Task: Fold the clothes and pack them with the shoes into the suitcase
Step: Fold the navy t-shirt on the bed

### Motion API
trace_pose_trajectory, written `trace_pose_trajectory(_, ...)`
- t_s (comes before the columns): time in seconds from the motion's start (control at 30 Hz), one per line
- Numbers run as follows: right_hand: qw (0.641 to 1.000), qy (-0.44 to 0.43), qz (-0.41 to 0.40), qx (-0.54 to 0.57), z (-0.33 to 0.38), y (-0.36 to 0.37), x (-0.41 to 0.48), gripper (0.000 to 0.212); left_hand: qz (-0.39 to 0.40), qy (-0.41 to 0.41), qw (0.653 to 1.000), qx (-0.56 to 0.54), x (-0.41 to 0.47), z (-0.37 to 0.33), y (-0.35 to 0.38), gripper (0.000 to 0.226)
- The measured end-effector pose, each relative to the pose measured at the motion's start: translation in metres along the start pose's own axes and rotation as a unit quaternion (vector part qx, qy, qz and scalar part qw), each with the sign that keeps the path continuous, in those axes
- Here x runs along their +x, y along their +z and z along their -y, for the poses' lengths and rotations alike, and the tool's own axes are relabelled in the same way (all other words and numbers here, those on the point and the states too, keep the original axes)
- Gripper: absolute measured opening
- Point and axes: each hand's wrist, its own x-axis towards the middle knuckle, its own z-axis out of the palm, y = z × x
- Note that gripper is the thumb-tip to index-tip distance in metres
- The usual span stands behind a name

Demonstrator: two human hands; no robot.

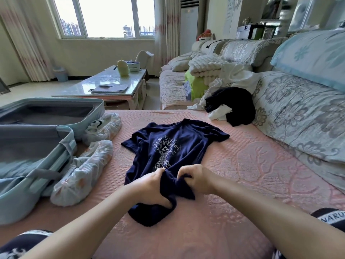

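A navy T-shirt (173, 144) with a white tree print lies face up on the pink bed cover, collar away from me. My left hand (151, 187) and my right hand (196, 179) sit close together at its near hem, each gripping a bunch of the fabric. An open light-blue suitcase (37, 152) lies at the left. Two shoes in white cloth bags (84, 176) (104, 128) rest beside it. A pile of black and white clothes (231, 103) sits at the far right of the bed.
A sofa with floral covers (298, 113) runs along the right, with folded blankets (205, 68) on it. A glass-topped coffee table (112, 85) stands beyond the suitcase. The pink cover (252, 174) is bare right of the shirt.
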Motion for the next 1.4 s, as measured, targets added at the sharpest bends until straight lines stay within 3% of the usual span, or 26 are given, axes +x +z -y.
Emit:
trace_pose_trajectory(0.07,0.999,0.039,0.005,0.024,0.001,-0.017,0.000,0.027,0.024,0.012,0.999,0.040,-0.004,-0.004,0.001,0.139)
trace_pose_trajectory(0.17,0.994,0.069,0.038,-0.080,-0.008,-0.059,-0.006,0.031,0.048,0.045,0.993,0.100,-0.005,-0.005,0.002,0.136)
trace_pose_trajectory(0.27,0.933,0.164,0.119,-0.296,-0.016,-0.091,-0.022,0.037,0.073,0.098,0.983,0.139,-0.002,-0.006,0.003,0.107)
trace_pose_trajectory(0.33,0.891,0.214,0.189,-0.352,-0.023,-0.088,-0.032,0.037,0.072,0.115,0.982,0.128,0.001,-0.007,0.004,0.082)
trace_pose_trajectory(0.37,0.887,0.218,0.202,-0.354,-0.024,-0.084,-0.034,0.037,0.066,0.121,0.983,0.118,0.001,-0.008,0.003,0.070)
trace_pose_trajectory(0.47,0.925,0.140,0.151,-0.318,-0.015,-0.063,-0.037,0.038,0.063,0.120,0.981,0.137,-0.002,-0.011,0.000,0.043)
trace_pose_trajectory(0.57,0.967,0.064,0.132,-0.208,-0.001,-0.040,-0.042,0.033,0.072,0.097,0.980,0.161,-0.007,-0.006,-0.005,0.031)
trace_pose_trajectory(0.67,0.961,0.055,0.152,-0.224,-0.007,-0.029,-0.041,0.028,0.111,0.036,0.974,0.194,-0.017,0.007,-0.010,0.036)
trace_pose_trajectory(0.8,0.969,0.094,0.117,-0.198,-0.018,-0.038,-0.034,0.030,0.175,-0.042,0.955,0.237,-0.033,0.012,-0.036,0.035)
trace_pose_trajectory(0.93,0.976,0.091,0.086,-0.179,-0.023,-0.039,-0.034,0.031,0.278,-0.153,0.905,0.285,-0.043,0.031,-0.051,0.034)
trace_pose_trajectory(1.0,0.973,0.088,0.093,-0.190,-0.022,-0.038,-0.035,0.033,0.227,-0.089,0.922,0.302,-0.039,0.032,-0.043,0.028)
trace_pose_trajectory(1.03,0.973,0.091,0.100,-0.185,-0.020,-0.038,-0.037,0.033,0.155,-0.025,0.940,0.304,-0.035,0.028,-0.039,0.025)
trace_pose_trajectory(1.1,0.967,0.107,0.142,-0.181,-0.018,-0.036,-0.040,0.049,0.023,0.074,0.979,0.189,-0.029,0.019,-0.020,0.029)
trace_pose_trajectory(1.17,0.946,0.119,0.183,-0.237,-0.020,-0.034,-0.042,0.071,0.014,0.121,0.989,0.087,-0.024,0.001,0.000,0.064)
trace_pose_trajectory(1.23,0.937,0.119,0.181,-0.275,-0.022,-0.034,-0.041,0.072,0.047,0.130,0.980,0.140,-0.018,-0.012,0.017,0.084)
trace_pose_trajectory(1.27,0.939,0.114,0.169,-0.278,-0.023,-0.036,-0.041,0.068,0.046,0.140,0.976,0.162,-0.015,-0.018,0.022,0.081)
trace_pose_trajectory(1.4,0.943,0.114,0.122,-0.289,-0.022,-0.050,-0.040,0.041,0.038,0.155,0.984,0.084,0.002,-0.017,0.008,0.033)
